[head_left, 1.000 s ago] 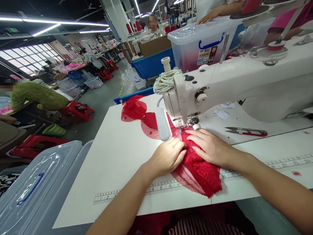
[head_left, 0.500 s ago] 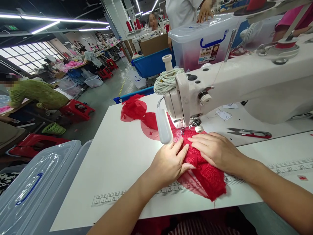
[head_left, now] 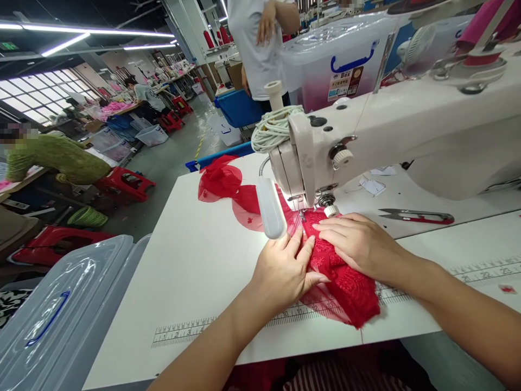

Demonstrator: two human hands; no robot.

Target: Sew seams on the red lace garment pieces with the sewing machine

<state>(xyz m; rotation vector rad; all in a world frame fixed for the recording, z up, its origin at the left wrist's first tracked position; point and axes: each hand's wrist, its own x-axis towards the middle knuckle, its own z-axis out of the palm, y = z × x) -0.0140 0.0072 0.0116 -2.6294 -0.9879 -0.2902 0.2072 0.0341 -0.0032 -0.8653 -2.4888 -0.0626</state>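
A piece of red lace fabric [head_left: 345, 282] lies on the white table [head_left: 195, 282] under the needle of a white sewing machine [head_left: 386, 136]. My left hand [head_left: 285, 266] rests flat on the fabric's left edge, fingers stretched toward the presser foot. My right hand [head_left: 358, 241] lies flat on the lace just right of the needle, fingers together and extended. Sheer red mesh [head_left: 228, 184] trails out behind the machine head. A small white lamp [head_left: 271, 209] hangs beside the needle.
Red-handled thread snips [head_left: 419, 217] lie on the machine bed to the right. A clear plastic bin lid [head_left: 61, 315] sits at lower left, another clear storage box [head_left: 337, 60] behind the machine. A person in white stands beyond it; other workers sit at left.
My left hand's fingers have opened from curled to flat on the fabric. The lace has fed slightly forward under the needle. A person in white has walked into view behind the machine.
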